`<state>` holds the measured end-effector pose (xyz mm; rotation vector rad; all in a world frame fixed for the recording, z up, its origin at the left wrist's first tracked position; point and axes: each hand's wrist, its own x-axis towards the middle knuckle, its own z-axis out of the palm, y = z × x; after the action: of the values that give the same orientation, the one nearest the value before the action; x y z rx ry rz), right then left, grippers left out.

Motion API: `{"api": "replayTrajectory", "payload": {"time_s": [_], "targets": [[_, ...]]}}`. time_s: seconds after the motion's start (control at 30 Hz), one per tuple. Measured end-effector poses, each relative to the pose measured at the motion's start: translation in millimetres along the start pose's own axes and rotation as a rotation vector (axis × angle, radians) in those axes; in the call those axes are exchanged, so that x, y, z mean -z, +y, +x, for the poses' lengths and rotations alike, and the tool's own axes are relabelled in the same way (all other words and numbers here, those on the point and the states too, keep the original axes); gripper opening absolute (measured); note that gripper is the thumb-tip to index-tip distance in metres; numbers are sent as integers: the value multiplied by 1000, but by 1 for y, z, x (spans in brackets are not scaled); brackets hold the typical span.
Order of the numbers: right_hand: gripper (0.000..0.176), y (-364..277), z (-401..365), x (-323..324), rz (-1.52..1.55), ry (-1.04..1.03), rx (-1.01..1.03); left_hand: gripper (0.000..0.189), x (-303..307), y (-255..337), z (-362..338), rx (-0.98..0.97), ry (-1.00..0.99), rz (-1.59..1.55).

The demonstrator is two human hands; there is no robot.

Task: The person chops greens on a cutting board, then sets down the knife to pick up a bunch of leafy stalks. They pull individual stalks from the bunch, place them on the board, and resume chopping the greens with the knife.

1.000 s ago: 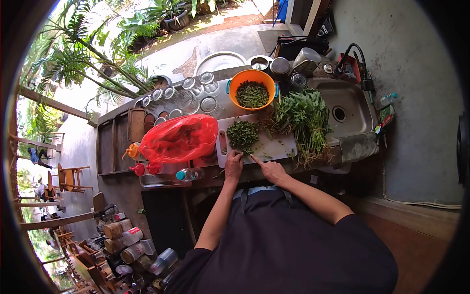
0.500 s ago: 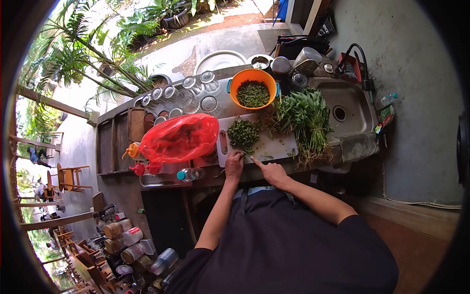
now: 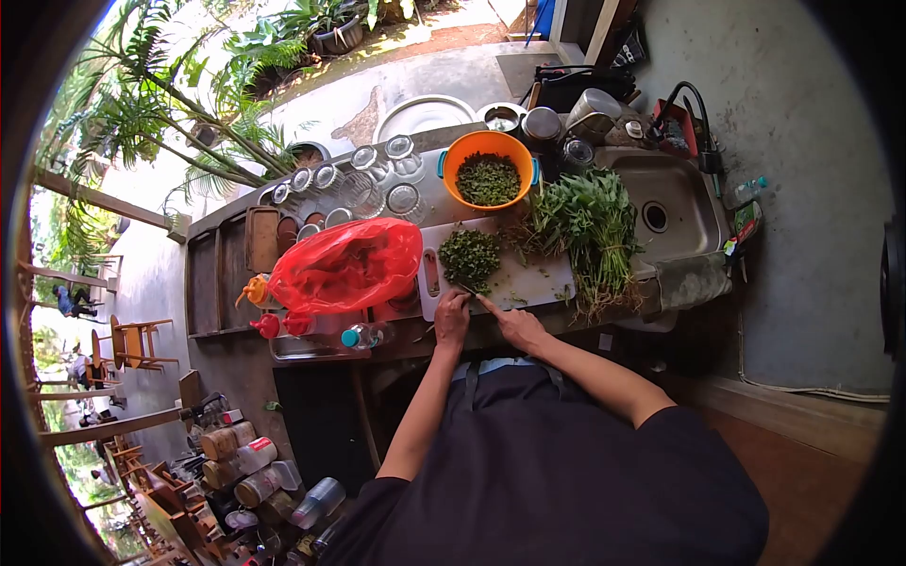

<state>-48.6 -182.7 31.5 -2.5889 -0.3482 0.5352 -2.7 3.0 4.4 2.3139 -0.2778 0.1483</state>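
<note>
A white cutting board (image 3: 543, 281) lies on the counter, with a pile of picked green leaves (image 3: 469, 259) on its left half. At the board's front edge my left hand (image 3: 452, 319) is closed, fingertips pinched on a bit of green stem, mostly hidden. Close beside it, my right hand (image 3: 520, 328) is closed with the index finger stretched toward the left fingertips; a thin dark edge between them looks like a small knife blade, its handle hidden. A bundle of leafy greens with roots (image 3: 590, 231) rests over the board's right side. Behind stands an orange basin (image 3: 457, 149) holding leaves.
A red plastic bag (image 3: 344, 269) lies left of the board, a bottle with a teal cap (image 3: 366, 336) before it. Upturned glass jars (image 3: 403, 200) stand behind the bag. The sink (image 3: 681, 193) is at the right, with a cloth (image 3: 694, 281) over its front edge.
My right hand has shifted slightly left and up, closer to my left fingertips. My left hand stays nearly in place. The bundle and leaf pile look the same.
</note>
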Motion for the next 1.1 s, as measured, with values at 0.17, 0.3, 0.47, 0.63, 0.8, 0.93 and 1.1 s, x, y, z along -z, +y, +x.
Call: {"api": "replayTrajectory", "payload": {"time_s": [0.17,0.3,0.47,0.63,0.8,0.93,1.1], "targets": [[85,1,-14,12,6,-91,-33,10,-5,-9,0,-40,68,50],[85,10,-22,13,-21,-92,-15,12,-1,-7,4,-15,44,16],[82,2,-22,28,-51,-100,-61,11,0,-2,6,-19,79,17],[77,-9,-22,33,-38,-71,-47,8,-10,-11,6,18,71,-37],[72,-17,-24,36,-17,-71,-52,9,-4,-6,6,-2,78,23],[73,-19,-21,40,-14,-92,-53,9,-5,-8,5,-18,71,21],[76,-15,-15,30,-27,-96,-47,8,-8,-13,3,-18,68,28]]}}
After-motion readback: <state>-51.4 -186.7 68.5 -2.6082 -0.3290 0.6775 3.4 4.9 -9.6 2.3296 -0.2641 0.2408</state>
